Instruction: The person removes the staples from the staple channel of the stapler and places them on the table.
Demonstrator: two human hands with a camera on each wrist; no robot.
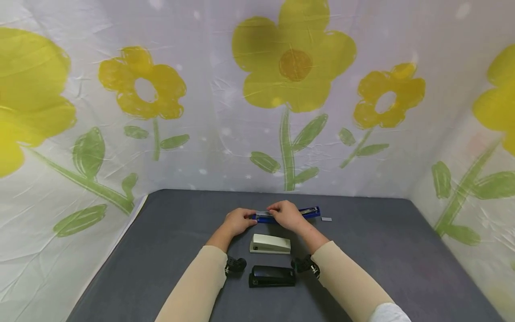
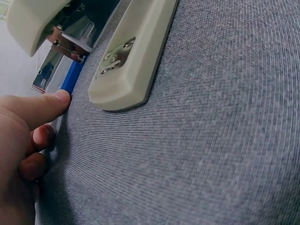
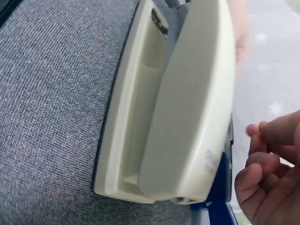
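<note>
A blue stapler [image 1: 310, 212] lies opened out flat toward the back of the table, its metal rail [image 1: 263, 213] showing between the hands. My left hand [image 1: 238, 221] grips its left end; in the left wrist view the thumb [image 2: 60, 97] presses the blue base [image 2: 73, 75]. Over the stapler's middle is my right hand [image 1: 286, 214], fingertips right at the rail. Its fingers [image 3: 269, 166] are curled with thumb and forefinger together in the right wrist view; I cannot tell whether they pinch anything. A small grey staple strip [image 1: 326, 219] lies beyond the stapler's right end.
Nearer than the blue stapler stands a cream stapler [image 1: 270, 244], between the forearms. A black stapler [image 1: 272, 276] stands closer still, between the two wrist cameras. Grey cloth covers the table [image 1: 386, 259], and a flower-printed curtain [image 1: 217, 147] hangs behind its back edge.
</note>
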